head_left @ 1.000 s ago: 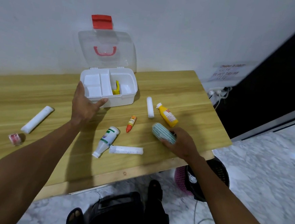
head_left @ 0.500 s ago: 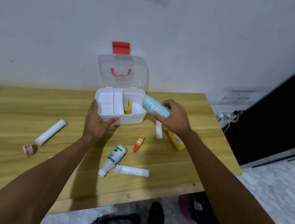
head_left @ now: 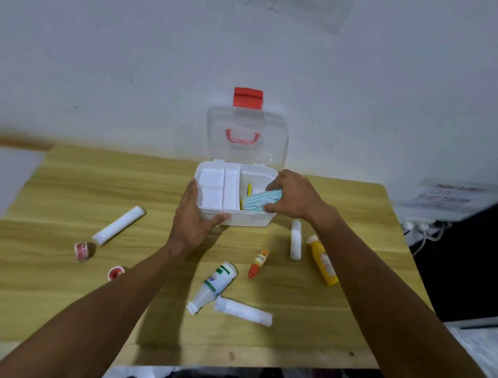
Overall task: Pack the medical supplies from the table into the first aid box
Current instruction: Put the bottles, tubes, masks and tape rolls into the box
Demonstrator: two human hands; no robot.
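Observation:
The white first aid box [head_left: 248, 219] stands open at the back of the wooden table [head_left: 53, 307], its clear lid [head_left: 248, 120] raised against the wall. My left hand [head_left: 193, 218] grips the box's front left corner. My right hand [head_left: 293, 196] holds a light blue striped roll [head_left: 257, 203] inside the box's right compartment, beside a yellow item [head_left: 249, 189]. On the table lie a white bottle with green label [head_left: 213, 286], a small orange tube [head_left: 258, 262], a yellow bottle [head_left: 323, 265] and three white rolls [head_left: 118, 225], [head_left: 295, 243], [head_left: 242, 310].
Two small red-and-white tape rolls [head_left: 82, 250], [head_left: 115, 273] lie at the left of the table. A dark opening and cables [head_left: 423, 229] are off the table's right edge. A bag and feet show below the front edge.
My right hand has carried the blue striped roll from the table's right side up and into the box's right compartment. My left hand stays on the box's front left corner.

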